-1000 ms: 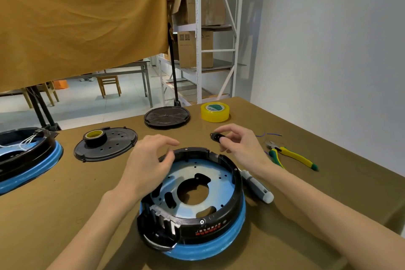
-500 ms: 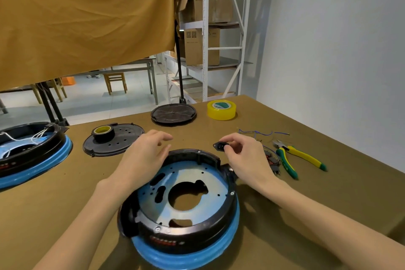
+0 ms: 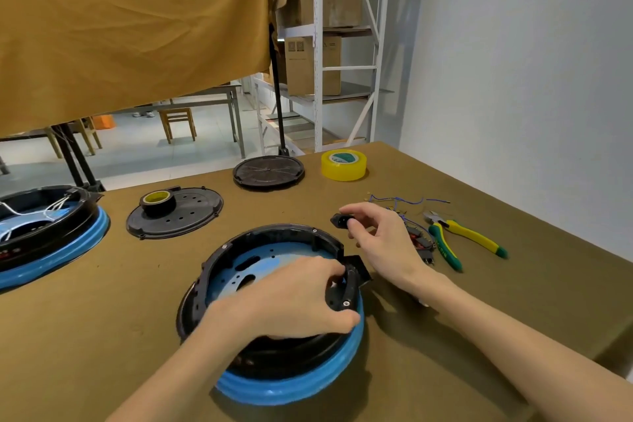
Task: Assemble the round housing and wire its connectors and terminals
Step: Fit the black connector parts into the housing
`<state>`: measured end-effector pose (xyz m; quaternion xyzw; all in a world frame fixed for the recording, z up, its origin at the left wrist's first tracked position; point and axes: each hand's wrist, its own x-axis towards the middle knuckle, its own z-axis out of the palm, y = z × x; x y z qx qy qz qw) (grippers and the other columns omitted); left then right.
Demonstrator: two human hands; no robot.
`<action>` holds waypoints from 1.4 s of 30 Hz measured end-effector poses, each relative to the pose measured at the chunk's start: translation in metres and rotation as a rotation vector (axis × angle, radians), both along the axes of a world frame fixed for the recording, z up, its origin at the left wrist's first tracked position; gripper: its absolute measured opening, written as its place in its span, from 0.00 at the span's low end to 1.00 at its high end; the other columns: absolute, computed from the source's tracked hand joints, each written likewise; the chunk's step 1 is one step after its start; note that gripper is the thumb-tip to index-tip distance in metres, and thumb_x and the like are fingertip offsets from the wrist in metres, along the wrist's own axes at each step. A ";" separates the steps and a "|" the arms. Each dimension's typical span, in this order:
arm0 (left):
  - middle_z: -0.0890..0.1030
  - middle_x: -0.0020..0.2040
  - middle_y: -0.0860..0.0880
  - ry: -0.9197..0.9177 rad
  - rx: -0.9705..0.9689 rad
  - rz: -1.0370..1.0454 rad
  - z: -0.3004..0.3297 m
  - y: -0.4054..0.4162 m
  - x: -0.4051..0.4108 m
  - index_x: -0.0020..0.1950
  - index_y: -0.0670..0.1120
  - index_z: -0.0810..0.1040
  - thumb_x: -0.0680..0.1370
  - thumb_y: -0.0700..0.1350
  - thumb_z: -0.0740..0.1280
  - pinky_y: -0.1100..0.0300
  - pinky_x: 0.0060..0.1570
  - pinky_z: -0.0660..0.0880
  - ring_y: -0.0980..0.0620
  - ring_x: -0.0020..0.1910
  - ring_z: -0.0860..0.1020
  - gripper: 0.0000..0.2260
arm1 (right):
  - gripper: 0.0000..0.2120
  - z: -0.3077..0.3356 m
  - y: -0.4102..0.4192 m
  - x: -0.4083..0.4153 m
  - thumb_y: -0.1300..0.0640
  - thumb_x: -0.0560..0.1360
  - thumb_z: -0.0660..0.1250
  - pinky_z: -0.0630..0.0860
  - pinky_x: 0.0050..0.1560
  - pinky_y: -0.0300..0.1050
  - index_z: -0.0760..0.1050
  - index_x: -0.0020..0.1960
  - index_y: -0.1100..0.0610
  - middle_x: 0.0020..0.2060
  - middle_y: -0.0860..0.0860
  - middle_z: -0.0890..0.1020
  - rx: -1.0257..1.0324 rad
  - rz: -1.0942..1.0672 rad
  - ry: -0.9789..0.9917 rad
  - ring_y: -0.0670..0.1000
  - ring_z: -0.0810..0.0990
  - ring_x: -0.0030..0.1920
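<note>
**Socket ready for the housing wall**

The round housing, black on a blue ring, sits near the table's front edge, toward the middle. The left hand grips its right-hand rim, fingers curled over the wall by a cut-out. Just beyond that rim, the right hand pinches a small black connector above the table. Fitting this part looks like the current step; next, probably, it needs lining up with the cut-out and pressing in squarely.

left hand moved onto housing rim
</note>
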<state>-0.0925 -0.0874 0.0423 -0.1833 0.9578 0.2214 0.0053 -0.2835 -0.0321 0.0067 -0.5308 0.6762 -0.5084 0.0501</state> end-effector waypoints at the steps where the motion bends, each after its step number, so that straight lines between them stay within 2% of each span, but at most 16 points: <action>1: 0.84 0.58 0.50 -0.037 0.022 -0.049 0.003 -0.007 0.003 0.66 0.51 0.78 0.77 0.60 0.68 0.52 0.57 0.80 0.52 0.54 0.81 0.21 | 0.12 0.001 0.001 0.000 0.61 0.82 0.65 0.82 0.51 0.46 0.82 0.62 0.52 0.50 0.44 0.84 0.003 0.008 -0.003 0.44 0.82 0.50; 2: 0.83 0.60 0.54 -0.072 0.037 -0.089 0.007 -0.015 0.007 0.68 0.54 0.77 0.78 0.56 0.68 0.58 0.58 0.78 0.56 0.55 0.80 0.19 | 0.12 0.002 0.003 -0.001 0.62 0.82 0.65 0.81 0.50 0.45 0.82 0.61 0.52 0.49 0.43 0.84 0.003 0.017 -0.007 0.44 0.81 0.50; 4: 0.79 0.67 0.59 -0.117 0.043 -0.122 0.012 -0.032 0.016 0.73 0.59 0.74 0.80 0.48 0.68 0.76 0.59 0.69 0.64 0.59 0.75 0.21 | 0.11 0.002 0.005 -0.002 0.62 0.82 0.65 0.78 0.47 0.38 0.82 0.59 0.51 0.48 0.43 0.84 -0.002 0.031 0.001 0.43 0.80 0.49; 6: 0.75 0.72 0.61 -0.128 0.035 -0.088 0.013 -0.047 0.024 0.75 0.57 0.73 0.81 0.40 0.67 0.84 0.57 0.61 0.69 0.64 0.69 0.24 | 0.11 0.001 0.009 0.000 0.62 0.82 0.66 0.74 0.47 0.32 0.83 0.59 0.51 0.49 0.42 0.84 -0.014 0.043 0.036 0.42 0.80 0.50; 8: 0.74 0.72 0.62 -0.094 0.049 -0.009 0.009 -0.056 0.026 0.74 0.56 0.75 0.81 0.40 0.67 0.76 0.67 0.61 0.67 0.68 0.69 0.22 | 0.11 -0.002 0.013 0.002 0.62 0.81 0.67 0.73 0.52 0.32 0.83 0.60 0.52 0.50 0.42 0.84 -0.017 0.054 0.102 0.43 0.79 0.52; 10: 0.76 0.67 0.65 0.015 0.051 0.068 0.001 -0.057 0.023 0.72 0.58 0.76 0.82 0.50 0.68 0.65 0.71 0.68 0.68 0.65 0.72 0.18 | 0.12 -0.005 0.016 0.006 0.60 0.80 0.68 0.72 0.57 0.35 0.83 0.61 0.51 0.51 0.42 0.83 -0.006 0.063 0.191 0.43 0.78 0.55; 13: 0.80 0.55 0.66 0.195 -0.014 0.180 -0.019 -0.049 0.014 0.70 0.58 0.75 0.80 0.63 0.67 0.58 0.65 0.74 0.66 0.57 0.77 0.21 | 0.12 -0.007 0.019 0.009 0.59 0.80 0.70 0.70 0.57 0.36 0.84 0.62 0.51 0.49 0.42 0.81 -0.003 0.088 0.269 0.44 0.75 0.55; 16: 0.79 0.41 0.66 0.362 -0.127 0.180 -0.037 -0.046 0.013 0.67 0.62 0.76 0.77 0.67 0.65 0.57 0.56 0.71 0.66 0.46 0.78 0.21 | 0.13 -0.011 0.020 0.013 0.59 0.80 0.70 0.72 0.56 0.40 0.84 0.62 0.50 0.48 0.43 0.81 -0.014 0.109 0.249 0.45 0.75 0.55; 17: 0.79 0.42 0.67 0.404 -0.140 0.169 -0.040 -0.047 0.014 0.66 0.64 0.75 0.77 0.67 0.66 0.58 0.55 0.69 0.66 0.45 0.78 0.19 | 0.13 -0.012 0.020 0.014 0.58 0.79 0.71 0.73 0.56 0.42 0.84 0.62 0.50 0.48 0.43 0.81 -0.023 0.113 0.237 0.45 0.75 0.54; 19: 0.77 0.48 0.70 0.459 -0.157 0.156 -0.044 -0.050 0.018 0.65 0.66 0.74 0.76 0.66 0.67 0.60 0.60 0.66 0.65 0.48 0.77 0.18 | 0.13 -0.014 0.020 0.018 0.58 0.79 0.71 0.73 0.56 0.46 0.84 0.62 0.50 0.47 0.44 0.82 -0.038 0.125 0.224 0.45 0.75 0.54; 22: 0.79 0.45 0.64 0.557 -0.196 0.137 -0.051 -0.050 0.022 0.68 0.64 0.73 0.76 0.64 0.67 0.59 0.64 0.66 0.64 0.48 0.78 0.21 | 0.12 -0.016 0.019 0.024 0.59 0.78 0.73 0.75 0.54 0.47 0.85 0.60 0.50 0.46 0.43 0.83 -0.098 0.135 0.209 0.45 0.76 0.53; 26: 0.80 0.53 0.63 0.704 -0.320 0.127 -0.064 -0.044 0.023 0.66 0.58 0.78 0.77 0.58 0.69 0.53 0.66 0.67 0.63 0.56 0.76 0.18 | 0.11 -0.021 0.019 0.025 0.59 0.77 0.74 0.75 0.50 0.47 0.85 0.58 0.51 0.44 0.44 0.82 -0.171 0.105 0.233 0.47 0.77 0.51; 31: 0.82 0.53 0.61 0.774 -0.353 0.138 -0.072 -0.042 0.021 0.64 0.54 0.81 0.77 0.55 0.71 0.55 0.64 0.67 0.62 0.55 0.78 0.16 | 0.16 -0.031 0.020 0.022 0.63 0.77 0.73 0.74 0.56 0.42 0.83 0.63 0.53 0.50 0.44 0.82 -0.167 0.139 0.229 0.47 0.76 0.56; 36: 0.83 0.53 0.61 0.814 -0.332 0.153 -0.074 -0.042 0.019 0.62 0.54 0.82 0.77 0.54 0.72 0.58 0.60 0.68 0.62 0.54 0.79 0.15 | 0.18 -0.035 0.021 0.019 0.66 0.77 0.72 0.74 0.57 0.40 0.83 0.63 0.52 0.51 0.43 0.83 -0.175 0.160 0.175 0.49 0.77 0.57; 39: 0.83 0.51 0.62 0.834 -0.266 0.181 -0.073 -0.042 0.019 0.62 0.55 0.81 0.77 0.54 0.70 0.59 0.56 0.71 0.61 0.52 0.80 0.14 | 0.17 -0.034 0.020 0.018 0.67 0.76 0.72 0.75 0.58 0.39 0.84 0.61 0.51 0.52 0.43 0.84 -0.206 0.157 0.126 0.49 0.78 0.58; 42: 0.82 0.49 0.61 0.853 -0.143 0.211 -0.068 -0.044 0.021 0.63 0.57 0.80 0.79 0.53 0.66 0.60 0.51 0.74 0.55 0.46 0.81 0.12 | 0.16 -0.032 0.021 0.015 0.68 0.75 0.73 0.77 0.56 0.37 0.85 0.58 0.51 0.50 0.43 0.85 -0.273 0.127 0.052 0.49 0.82 0.56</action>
